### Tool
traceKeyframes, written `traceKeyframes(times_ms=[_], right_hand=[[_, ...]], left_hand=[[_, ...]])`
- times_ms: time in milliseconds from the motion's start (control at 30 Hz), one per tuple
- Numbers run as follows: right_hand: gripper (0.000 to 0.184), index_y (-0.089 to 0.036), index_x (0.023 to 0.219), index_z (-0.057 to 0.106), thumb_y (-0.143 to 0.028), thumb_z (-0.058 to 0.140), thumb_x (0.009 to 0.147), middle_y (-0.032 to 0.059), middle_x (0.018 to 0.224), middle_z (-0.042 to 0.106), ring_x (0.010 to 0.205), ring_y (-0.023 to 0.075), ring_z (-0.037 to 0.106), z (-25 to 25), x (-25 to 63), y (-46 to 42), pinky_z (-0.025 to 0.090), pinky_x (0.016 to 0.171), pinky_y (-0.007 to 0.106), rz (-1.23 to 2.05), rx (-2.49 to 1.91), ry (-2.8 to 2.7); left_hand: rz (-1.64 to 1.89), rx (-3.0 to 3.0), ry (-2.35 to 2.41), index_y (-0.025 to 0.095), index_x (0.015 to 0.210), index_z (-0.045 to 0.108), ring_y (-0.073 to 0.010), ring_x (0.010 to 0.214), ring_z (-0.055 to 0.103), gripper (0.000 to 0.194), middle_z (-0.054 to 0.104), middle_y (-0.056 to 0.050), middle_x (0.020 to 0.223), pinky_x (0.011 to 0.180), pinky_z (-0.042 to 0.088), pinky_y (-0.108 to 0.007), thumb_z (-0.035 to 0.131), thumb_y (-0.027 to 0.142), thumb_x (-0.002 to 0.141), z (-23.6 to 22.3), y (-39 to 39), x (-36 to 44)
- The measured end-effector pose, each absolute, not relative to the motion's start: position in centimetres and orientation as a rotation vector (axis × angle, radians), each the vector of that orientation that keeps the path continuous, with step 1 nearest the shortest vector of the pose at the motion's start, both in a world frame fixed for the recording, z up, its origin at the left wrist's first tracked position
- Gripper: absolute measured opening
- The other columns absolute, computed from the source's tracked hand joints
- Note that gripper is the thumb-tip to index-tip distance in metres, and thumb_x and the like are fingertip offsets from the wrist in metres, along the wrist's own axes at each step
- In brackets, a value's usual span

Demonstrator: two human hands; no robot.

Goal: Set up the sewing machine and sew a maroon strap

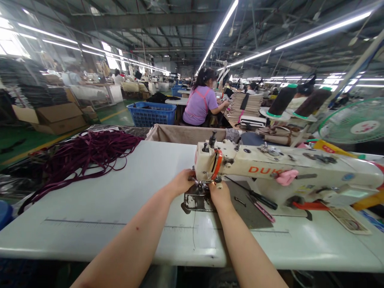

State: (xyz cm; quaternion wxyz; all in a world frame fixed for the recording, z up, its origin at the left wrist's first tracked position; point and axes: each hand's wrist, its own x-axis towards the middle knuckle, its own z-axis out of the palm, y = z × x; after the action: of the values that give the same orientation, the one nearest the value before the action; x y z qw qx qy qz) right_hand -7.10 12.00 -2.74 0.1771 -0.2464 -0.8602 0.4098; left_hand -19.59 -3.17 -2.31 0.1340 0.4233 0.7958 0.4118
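Observation:
A white sewing machine (240,160) with orange lettering stands on the pale table (120,200). My left hand (182,182) reaches to the left of its needle area, fingers curled in by the presser foot (200,186). On the other side, my right hand (220,194) has its fingers bent in under the machine head. What either hand pinches is hidden or too small to name. Beneath them lies the worn metal plate (196,202). A loose thread hangs down the table from there. Right of my right hand are a black-handled screwdriver (264,199) and pink-handled snips (264,210).
Purple straps (93,154) lie heaped at the table's left. Behind the table are a fabric-lined bin (186,134), a blue basket (153,115) and a seated co-worker (199,102). Thread cones (282,101) and a green fan (357,124) stand to the right.

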Motion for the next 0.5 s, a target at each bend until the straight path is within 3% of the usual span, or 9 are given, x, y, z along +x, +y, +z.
traceKeyframes(times_ms=[133,300,500], right_hand=[[0.026,-0.017,0.095,0.073,-0.032,0.056,0.084,0.0110,0.095,0.077,0.092,0.0259,0.070,-2.76,-7.10,11.98,0.048,0.073,0.029,1.195,-0.707,-2.421],[0.024,-0.018,0.085,0.074,-0.032,0.054,0.085,0.0112,0.091,0.076,0.093,0.0264,0.070,-2.61,-7.10,11.92,0.047,0.076,0.030,1.182,-0.686,-2.433],[0.027,-0.020,0.099,0.074,-0.031,0.056,0.083,0.0092,0.099,0.077,0.096,0.0266,0.070,-2.75,-7.14,11.90,0.050,0.075,0.030,1.196,-0.644,-2.405]], left_hand=[[1.193,1.229,2.302,0.016,0.103,0.077,-0.0272,0.108,0.069,0.038,0.078,-0.007,0.106,0.104,0.053,-0.037,0.058,0.007,0.071,-2.27,-3.35,-19.53],[1.193,1.220,2.291,0.015,0.100,0.078,-0.0274,0.105,0.070,0.035,0.079,-0.007,0.104,0.101,0.055,-0.037,0.059,0.008,0.071,-2.36,-3.26,-19.53],[1.211,1.204,2.290,0.017,0.099,0.078,-0.0276,0.105,0.070,0.035,0.079,-0.006,0.103,0.100,0.055,-0.037,0.060,0.008,0.070,-2.51,-3.26,-19.61]])
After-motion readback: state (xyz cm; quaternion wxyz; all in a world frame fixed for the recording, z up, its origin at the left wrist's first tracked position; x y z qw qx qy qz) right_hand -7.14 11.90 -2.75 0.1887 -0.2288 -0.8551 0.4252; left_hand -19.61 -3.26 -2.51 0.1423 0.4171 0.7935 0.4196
